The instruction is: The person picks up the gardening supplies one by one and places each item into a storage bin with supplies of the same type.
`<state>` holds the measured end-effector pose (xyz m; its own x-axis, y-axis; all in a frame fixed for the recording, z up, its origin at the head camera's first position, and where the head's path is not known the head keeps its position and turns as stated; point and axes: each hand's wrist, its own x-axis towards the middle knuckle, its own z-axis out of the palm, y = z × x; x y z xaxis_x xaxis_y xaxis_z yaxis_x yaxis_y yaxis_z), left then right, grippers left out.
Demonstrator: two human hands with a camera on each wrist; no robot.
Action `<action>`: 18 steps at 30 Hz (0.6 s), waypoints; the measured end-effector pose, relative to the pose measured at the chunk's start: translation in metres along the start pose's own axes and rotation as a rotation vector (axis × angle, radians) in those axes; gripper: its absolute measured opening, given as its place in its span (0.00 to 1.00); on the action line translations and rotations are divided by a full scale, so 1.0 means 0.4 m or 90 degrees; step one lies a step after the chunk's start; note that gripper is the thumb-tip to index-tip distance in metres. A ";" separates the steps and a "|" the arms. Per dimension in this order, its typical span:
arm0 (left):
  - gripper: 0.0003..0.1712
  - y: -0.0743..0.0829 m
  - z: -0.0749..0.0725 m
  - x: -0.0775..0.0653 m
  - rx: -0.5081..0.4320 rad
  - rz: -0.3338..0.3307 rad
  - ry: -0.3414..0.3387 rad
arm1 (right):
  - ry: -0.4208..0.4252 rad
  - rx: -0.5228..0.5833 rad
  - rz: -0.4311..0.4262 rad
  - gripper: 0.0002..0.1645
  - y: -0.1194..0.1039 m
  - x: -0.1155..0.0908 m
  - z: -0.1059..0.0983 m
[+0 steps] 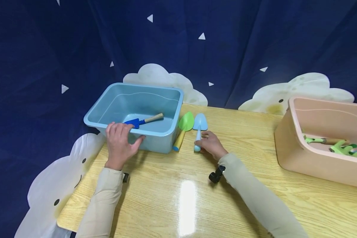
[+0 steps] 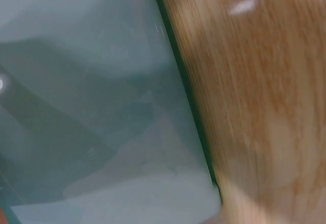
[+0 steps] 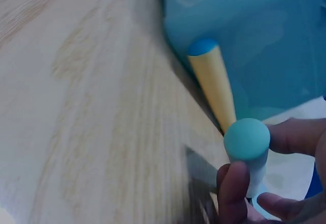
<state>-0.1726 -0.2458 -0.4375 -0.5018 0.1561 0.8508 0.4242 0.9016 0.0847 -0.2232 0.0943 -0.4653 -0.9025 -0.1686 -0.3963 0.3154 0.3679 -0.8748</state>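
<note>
My left hand (image 1: 119, 142) grips the near rim of a blue plastic tub (image 1: 148, 142), fingers over the edge and thumb outside. In the left wrist view only the tub's wall (image 2: 102, 107) and table show. Inside the tub lies a trowel with a dark blue blade (image 1: 134, 123) and wooden handle. My right hand (image 1: 211, 143) pinches the handle of a light blue toy trowel (image 1: 200, 122); its rounded handle end (image 3: 247, 140) shows between finger and thumb in the right wrist view. Beside it, against the tub, is a green trowel (image 1: 186, 121) with a yellow handle.
A pink tub (image 1: 290, 145) stands at the right of the wooden table (image 1: 154, 198), holding a green tool with a wooden handle (image 1: 327, 140) and other green pieces (image 1: 345, 149). A dark blue curtain (image 1: 226, 49) with white clouds hangs behind.
</note>
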 end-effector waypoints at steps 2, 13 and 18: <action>0.31 0.000 0.000 -0.001 0.000 0.000 0.001 | -0.017 0.027 0.017 0.44 0.000 0.003 -0.008; 0.30 0.000 0.000 -0.002 0.000 -0.006 -0.005 | -0.105 0.122 0.052 0.44 0.010 0.014 -0.036; 0.30 -0.001 0.000 -0.001 0.002 -0.007 -0.003 | -0.136 0.150 0.046 0.45 0.014 0.014 -0.048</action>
<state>-0.1728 -0.2461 -0.4378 -0.5093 0.1484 0.8477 0.4168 0.9043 0.0921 -0.2322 0.1129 -0.4671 -0.8014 -0.3474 -0.4869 0.4578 0.1676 -0.8731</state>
